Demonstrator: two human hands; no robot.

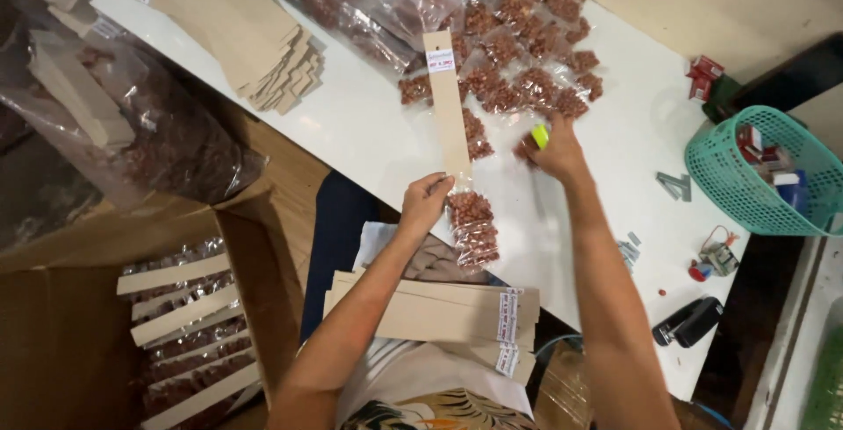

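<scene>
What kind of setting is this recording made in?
Probably a small hand-packing workshop for snacks: small clear bags of reddish-brown nuts heaped on a white table, stacks of tan cardboard strips, and a brown carton filled with finished strips.

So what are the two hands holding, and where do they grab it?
The left hand pinches the long cardboard strip at its near end, above a small bag of nuts. The right hand grips a small yellow-green thing in its fingers; only its tip shows.

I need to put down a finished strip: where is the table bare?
Bare white table lies between the stacked card strips and the upright strip the left hand holds, and between the right hand and the green basket. The packet pile is crowded.
</scene>
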